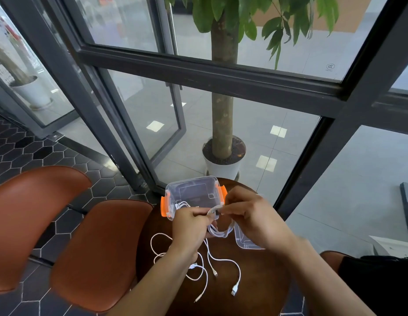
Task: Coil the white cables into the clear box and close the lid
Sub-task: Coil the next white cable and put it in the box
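Note:
A clear box (192,189) with orange clips stands open at the far edge of the round brown table (255,288); one coiled white cable (182,205) lies inside it. My left hand (190,226) grips a white cable coil (219,233) in front of the box. My right hand (251,215) pinches the same cable near its top. The cable's loose ends trail onto the table, with more white cables (198,270) lying there. The clear lid (244,240) lies flat to the right, partly hidden under my right hand.
Two brown chairs (96,252) stand left of the table. A potted tree in a white pot (223,165) is behind the glass wall with dark frames beyond the table. A dark object (378,281) sits at the right.

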`<state>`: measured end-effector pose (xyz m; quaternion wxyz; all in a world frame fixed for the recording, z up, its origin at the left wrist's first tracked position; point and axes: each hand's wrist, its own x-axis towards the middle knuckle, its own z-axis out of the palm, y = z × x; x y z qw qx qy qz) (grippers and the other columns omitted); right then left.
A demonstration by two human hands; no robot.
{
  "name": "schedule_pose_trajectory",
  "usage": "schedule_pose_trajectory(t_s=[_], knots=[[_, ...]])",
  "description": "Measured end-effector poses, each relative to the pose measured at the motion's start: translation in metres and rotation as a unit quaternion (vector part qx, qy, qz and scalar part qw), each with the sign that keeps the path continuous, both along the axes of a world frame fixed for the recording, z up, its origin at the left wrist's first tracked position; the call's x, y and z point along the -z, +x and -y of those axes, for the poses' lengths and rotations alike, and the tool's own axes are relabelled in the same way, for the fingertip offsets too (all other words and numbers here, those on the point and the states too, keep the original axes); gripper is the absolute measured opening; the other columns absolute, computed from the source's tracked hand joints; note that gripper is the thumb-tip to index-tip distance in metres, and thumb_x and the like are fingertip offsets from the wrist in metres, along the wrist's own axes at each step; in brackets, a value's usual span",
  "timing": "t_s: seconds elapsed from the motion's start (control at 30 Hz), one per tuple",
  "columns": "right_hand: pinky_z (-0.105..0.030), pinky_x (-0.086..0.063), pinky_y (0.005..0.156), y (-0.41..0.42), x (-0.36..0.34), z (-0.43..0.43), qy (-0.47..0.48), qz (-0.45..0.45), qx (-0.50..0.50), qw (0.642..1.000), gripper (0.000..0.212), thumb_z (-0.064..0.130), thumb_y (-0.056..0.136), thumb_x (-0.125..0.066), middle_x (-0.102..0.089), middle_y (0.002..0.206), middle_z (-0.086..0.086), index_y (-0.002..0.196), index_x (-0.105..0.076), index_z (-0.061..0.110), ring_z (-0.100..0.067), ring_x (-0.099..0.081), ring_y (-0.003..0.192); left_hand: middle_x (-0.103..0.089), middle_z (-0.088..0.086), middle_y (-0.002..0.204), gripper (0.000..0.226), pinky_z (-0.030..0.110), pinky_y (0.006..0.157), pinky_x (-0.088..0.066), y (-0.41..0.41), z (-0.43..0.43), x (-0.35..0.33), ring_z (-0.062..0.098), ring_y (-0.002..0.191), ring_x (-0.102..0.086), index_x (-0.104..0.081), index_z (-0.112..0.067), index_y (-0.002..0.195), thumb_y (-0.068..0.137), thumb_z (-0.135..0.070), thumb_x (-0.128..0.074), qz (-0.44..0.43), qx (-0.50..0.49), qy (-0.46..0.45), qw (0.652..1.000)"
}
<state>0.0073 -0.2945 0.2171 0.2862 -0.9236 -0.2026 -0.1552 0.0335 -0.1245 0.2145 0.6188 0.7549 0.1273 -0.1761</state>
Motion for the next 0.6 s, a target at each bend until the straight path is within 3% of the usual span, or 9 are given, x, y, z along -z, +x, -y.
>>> schedule_pose_trajectory(t_s=[0.17, 0.23, 0.3, 0.37, 0.47, 0.6], knots=[[-0.034, -0.051, 0.057, -0.005, 0.011, -0.006, -0.04, -0.037, 0.008, 0.998, 0.016, 0.011, 0.08, -0.075, -0.062, 0.085, 0.008, 0.076, -0.08, 0.026, -0.014, -0.06, 0.075, -0.078, -0.002, 0.077, 0.018, 0.049, 0.075, -0.064, -0.004, -0.002, 0.004, 0.023, 0.08, -0.075, -0.083, -0.027, 0.085, 0.088, -0.011, -0.074, 0.052, 0.028, 0.026, 0.998], [-0.034, -0.048, 0.052, -0.007, 0.019, -0.014, -0.003, -0.053, 0.08, 0.995, 0.013, 0.013, 0.078, -0.074, -0.058, 0.078, 0.007, 0.069, -0.07, 0.021, -0.015, -0.055, 0.067, -0.078, -0.005, 0.076, 0.033, 0.052, 0.077, -0.062, -0.006, -0.001, 0.007, 0.022, 0.08, -0.075, -0.08, -0.041, 0.075, 0.088, -0.012, -0.074, 0.077, 0.044, 0.032, 0.996], [-0.027, -0.041, 0.05, -0.006, 0.026, -0.02, 0.047, -0.08, 0.185, 0.978, 0.026, 0.008, 0.076, -0.076, -0.053, 0.074, 0.008, 0.07, -0.055, 0.022, -0.013, -0.05, 0.062, -0.076, -0.005, 0.073, 0.041, 0.053, 0.077, -0.061, -0.007, 0.0, 0.009, 0.023, 0.077, -0.074, -0.077, -0.048, 0.07, 0.089, -0.011, -0.074, 0.106, 0.057, 0.044, 0.992], [-0.023, -0.043, 0.055, -0.002, 0.031, -0.021, 0.102, -0.124, 0.26, 0.952, 0.023, 0.013, 0.078, -0.077, -0.057, 0.08, 0.007, 0.08, -0.055, 0.021, -0.013, -0.054, 0.067, -0.076, -0.007, 0.073, 0.036, 0.052, 0.075, -0.061, -0.007, 0.002, 0.012, 0.021, 0.076, -0.073, -0.078, -0.046, 0.079, 0.088, -0.011, -0.073, 0.135, 0.076, 0.061, 0.986], [-0.027, -0.053, 0.066, 0.0, 0.039, -0.026, 0.117, -0.154, 0.283, 0.939, 0.024, 0.019, 0.083, -0.074, -0.069, 0.096, 0.003, 0.104, -0.063, 0.019, -0.017, -0.065, 0.08, -0.077, -0.007, 0.077, 0.03, 0.049, 0.075, -0.062, -0.009, 0.003, 0.014, 0.018, 0.077, -0.074, -0.077, -0.037, 0.091, 0.088, -0.008, -0.07, 0.151, 0.105, 0.07, 0.98], [-0.026, -0.043, 0.058, -0.005, 0.047, -0.034, 0.11, -0.057, 0.289, 0.949, 0.011, 0.013, 0.086, -0.067, -0.069, 0.081, -0.002, 0.096, -0.063, 0.013, -0.02, -0.063, 0.071, -0.077, 0.012, 0.084, 0.021, 0.039, 0.071, -0.064, -0.006, 0.001, 0.012, 0.026, 0.08, -0.076, -0.081, -0.014, 0.093, 0.091, 0.002, -0.067, 0.037, 0.045, -0.039, 0.998]])
